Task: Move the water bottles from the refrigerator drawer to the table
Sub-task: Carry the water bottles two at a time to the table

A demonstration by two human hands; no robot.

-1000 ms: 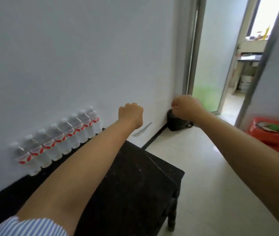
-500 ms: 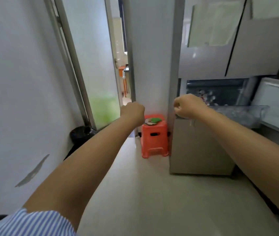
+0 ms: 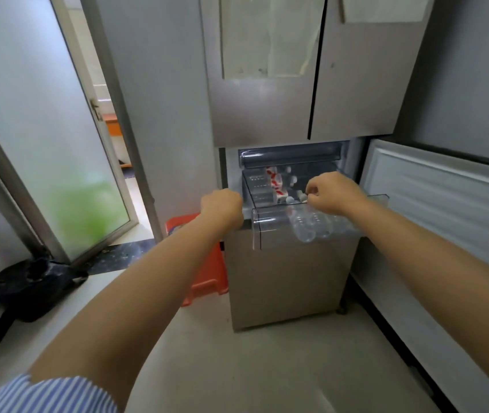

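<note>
The clear plastic refrigerator drawer [image 3: 256, 231] is pulled out of the grey refrigerator [image 3: 267, 114]. Several clear water bottles [image 3: 276, 183] with red-and-white labels lie inside it, and more bottles [image 3: 312, 231] show through its front wall. My left hand [image 3: 221, 209] is a closed fist with nothing in it, just left of the drawer's front corner. My right hand [image 3: 334, 192] is curled over the drawer's front rim above the bottles, with nothing visibly in it. The table is out of view.
The open lower refrigerator door [image 3: 446, 210] stands at the right. An orange plastic stool [image 3: 210, 263] sits on the floor left of the refrigerator. A black bag [image 3: 34, 287] lies by the wall at left, beside a frosted glass door [image 3: 43, 129].
My view has swung right, from the black table with its row of bottles to the refrigerator. Both fists stayed raised; my right hand now hovers over the drawer.
</note>
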